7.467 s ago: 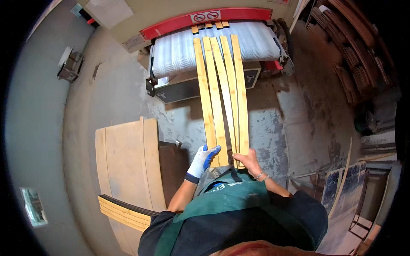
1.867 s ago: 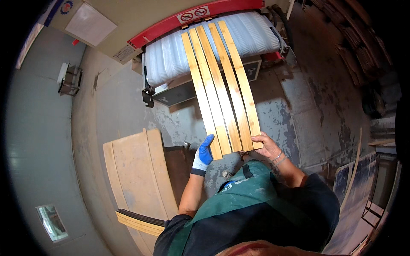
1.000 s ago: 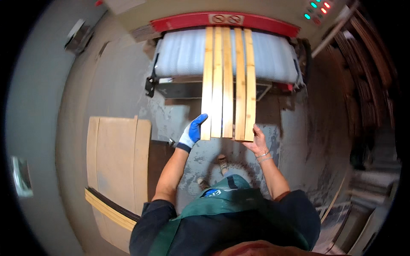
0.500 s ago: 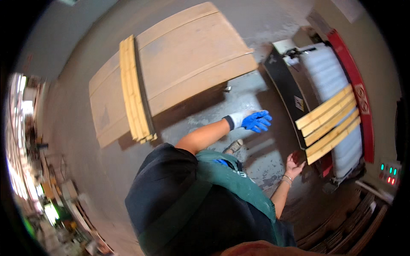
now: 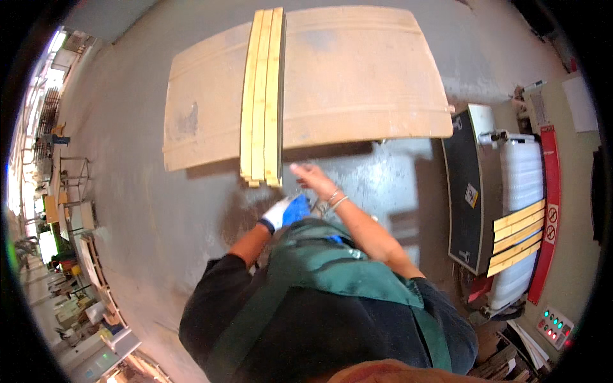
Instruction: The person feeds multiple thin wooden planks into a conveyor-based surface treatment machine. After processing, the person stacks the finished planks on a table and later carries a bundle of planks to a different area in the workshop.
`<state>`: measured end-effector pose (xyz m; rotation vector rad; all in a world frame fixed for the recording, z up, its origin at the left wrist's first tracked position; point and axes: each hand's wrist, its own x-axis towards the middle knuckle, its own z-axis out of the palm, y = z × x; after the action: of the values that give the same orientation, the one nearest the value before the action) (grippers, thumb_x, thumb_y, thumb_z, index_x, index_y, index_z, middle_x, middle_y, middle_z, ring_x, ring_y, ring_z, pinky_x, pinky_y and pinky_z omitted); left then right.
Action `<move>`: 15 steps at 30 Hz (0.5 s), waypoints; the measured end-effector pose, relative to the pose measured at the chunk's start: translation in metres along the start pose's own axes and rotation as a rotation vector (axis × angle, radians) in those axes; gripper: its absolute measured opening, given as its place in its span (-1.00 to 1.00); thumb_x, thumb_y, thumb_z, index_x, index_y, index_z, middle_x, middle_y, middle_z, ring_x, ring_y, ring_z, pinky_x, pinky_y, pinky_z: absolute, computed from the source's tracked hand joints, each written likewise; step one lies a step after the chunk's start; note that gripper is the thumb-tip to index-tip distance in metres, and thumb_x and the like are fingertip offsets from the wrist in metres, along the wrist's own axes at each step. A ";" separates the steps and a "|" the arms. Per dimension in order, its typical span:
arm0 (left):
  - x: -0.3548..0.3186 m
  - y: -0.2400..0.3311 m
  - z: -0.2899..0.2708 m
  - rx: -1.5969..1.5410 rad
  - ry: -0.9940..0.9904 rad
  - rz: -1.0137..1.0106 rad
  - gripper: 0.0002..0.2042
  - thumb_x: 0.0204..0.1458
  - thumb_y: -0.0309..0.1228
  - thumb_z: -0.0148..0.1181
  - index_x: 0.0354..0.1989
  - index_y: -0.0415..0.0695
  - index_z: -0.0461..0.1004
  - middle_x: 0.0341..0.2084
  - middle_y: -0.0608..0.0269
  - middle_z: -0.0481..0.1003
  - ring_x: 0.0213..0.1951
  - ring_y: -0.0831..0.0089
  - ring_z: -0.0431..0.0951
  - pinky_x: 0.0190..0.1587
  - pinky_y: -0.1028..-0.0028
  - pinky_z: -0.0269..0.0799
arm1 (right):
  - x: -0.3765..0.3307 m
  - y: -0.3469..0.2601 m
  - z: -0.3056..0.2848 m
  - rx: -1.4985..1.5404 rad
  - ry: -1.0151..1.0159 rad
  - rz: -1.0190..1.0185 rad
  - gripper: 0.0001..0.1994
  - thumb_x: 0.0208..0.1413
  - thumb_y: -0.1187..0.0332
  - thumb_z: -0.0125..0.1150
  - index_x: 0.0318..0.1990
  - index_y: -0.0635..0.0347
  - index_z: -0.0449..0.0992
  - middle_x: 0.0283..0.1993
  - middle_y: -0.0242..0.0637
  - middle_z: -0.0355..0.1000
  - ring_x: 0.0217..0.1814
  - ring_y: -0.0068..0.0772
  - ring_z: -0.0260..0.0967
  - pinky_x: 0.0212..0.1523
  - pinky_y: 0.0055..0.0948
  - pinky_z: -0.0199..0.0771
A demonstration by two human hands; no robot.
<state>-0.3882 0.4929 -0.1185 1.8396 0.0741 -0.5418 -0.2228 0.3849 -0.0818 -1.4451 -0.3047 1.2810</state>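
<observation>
My left hand (image 5: 288, 211), in a white glove with a blue palm, is low in front of my body. Its fingers look loosely stretched and hold nothing. Just above and right of it is my bare right hand (image 5: 311, 178), bracelets at the wrist, with fingers apart and nothing in them. It is nearest to the stack of pale wooden slats (image 5: 262, 96), close to the stack's near end but seemingly not touching. The slats lie side by side across a large tan board-topped platform (image 5: 357, 76) and overhang its near edge.
On the right stands a machine with a black side panel (image 5: 461, 191), a ribbed whitish roller (image 5: 522, 172) and a red guard strip (image 5: 546, 223). Several separate wooden slats (image 5: 516, 236) lie over the roller. A lit button panel (image 5: 554, 327) is nearby. Racks and clutter line the far left.
My body has turned left, away from the machine, to face the platform. Both hands have come over near the slat stack. The slats on the roller sit farther right in view.
</observation>
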 end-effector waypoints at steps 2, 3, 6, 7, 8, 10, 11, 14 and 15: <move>-0.007 -0.021 0.002 0.542 0.064 0.147 -0.69 0.22 -0.31 -0.08 0.06 -0.14 0.44 0.08 0.08 0.44 0.16 0.21 0.39 0.24 0.28 0.27 | 0.029 -0.003 0.040 -0.107 0.162 -0.046 -0.11 -0.06 -0.31 0.28 0.02 0.55 0.43 -0.15 -0.10 0.46 -0.17 -0.45 0.39 -0.26 -0.49 0.43; -0.004 -0.038 -0.002 0.611 0.059 0.223 -0.68 0.21 -0.29 -0.07 0.05 -0.10 0.46 0.08 0.10 0.45 0.16 0.17 0.39 0.23 0.27 0.27 | 0.041 -0.008 0.050 -0.030 0.046 0.002 -0.22 -0.04 -0.24 0.33 -0.07 0.48 0.48 -0.23 -0.17 0.47 -0.28 -0.52 0.36 -0.33 -0.52 0.39; -0.008 0.009 -0.011 0.344 0.032 0.053 -0.66 0.17 -0.25 -0.04 0.05 -0.06 0.48 0.03 0.10 0.48 0.11 0.12 0.42 0.20 0.27 0.29 | 0.037 -0.009 0.062 0.112 0.071 -0.022 -0.36 -0.01 -0.14 0.37 -0.16 0.40 0.53 -0.28 -0.24 0.49 -0.34 -0.57 0.35 -0.37 -0.52 0.37; -0.009 0.012 -0.016 0.410 0.016 0.084 -0.66 0.17 -0.25 -0.04 0.04 -0.09 0.48 0.01 0.09 0.49 0.09 0.13 0.44 0.18 0.27 0.32 | 0.042 -0.001 0.058 0.081 0.107 -0.022 -0.38 -0.01 -0.12 0.37 -0.15 0.40 0.54 -0.27 -0.24 0.49 -0.33 -0.56 0.36 -0.35 -0.51 0.38; -0.008 0.025 -0.019 0.418 -0.048 0.083 -0.65 0.18 -0.24 -0.05 0.07 -0.12 0.45 0.01 0.08 0.49 0.08 0.15 0.45 0.16 0.28 0.34 | 0.038 0.002 0.052 0.048 0.147 -0.018 -0.39 0.00 -0.10 0.38 -0.14 0.40 0.54 -0.27 -0.24 0.49 -0.32 -0.55 0.36 -0.33 -0.50 0.39; 0.001 0.033 -0.021 0.205 -0.146 0.066 -0.61 0.21 -0.22 -0.07 0.12 -0.17 0.39 0.01 0.07 0.48 0.07 0.17 0.47 0.13 0.28 0.37 | 0.004 0.001 0.024 0.083 0.125 0.001 -0.38 0.00 -0.06 0.38 -0.08 0.43 0.52 -0.23 -0.23 0.50 -0.28 -0.51 0.39 -0.27 -0.49 0.41; 0.009 0.028 -0.020 -0.013 -0.185 0.049 -0.59 0.23 -0.21 -0.09 0.15 -0.19 0.36 0.01 0.06 0.48 0.06 0.17 0.47 0.11 0.27 0.39 | -0.021 -0.003 0.003 0.098 0.125 0.009 -0.38 0.00 -0.05 0.38 -0.05 0.44 0.51 -0.22 -0.23 0.50 -0.25 -0.49 0.40 -0.24 -0.49 0.42; 0.054 -0.024 -0.002 -1.012 -0.271 -0.005 -0.52 0.30 -0.09 -0.20 0.22 -0.20 0.24 0.04 0.05 0.45 0.05 0.14 0.48 0.10 0.28 0.41 | -0.098 0.004 -0.050 0.066 0.162 0.053 -0.33 0.02 0.00 0.36 0.06 0.49 0.45 -0.14 -0.21 0.49 -0.14 -0.47 0.41 -0.13 -0.47 0.43; 0.073 -0.033 0.003 -1.274 -0.321 -0.027 -0.49 0.32 -0.03 -0.24 0.24 -0.19 0.20 0.06 0.05 0.44 0.04 0.13 0.48 0.10 0.28 0.41 | -0.129 0.006 -0.063 0.077 0.161 0.061 -0.33 0.03 0.00 0.36 0.07 0.50 0.43 -0.13 -0.22 0.48 -0.11 -0.47 0.40 -0.11 -0.47 0.42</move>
<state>-0.3348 0.4862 -0.1777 0.5070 0.1768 -0.5931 -0.2228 0.2499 -0.0331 -1.4907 -0.1029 1.2035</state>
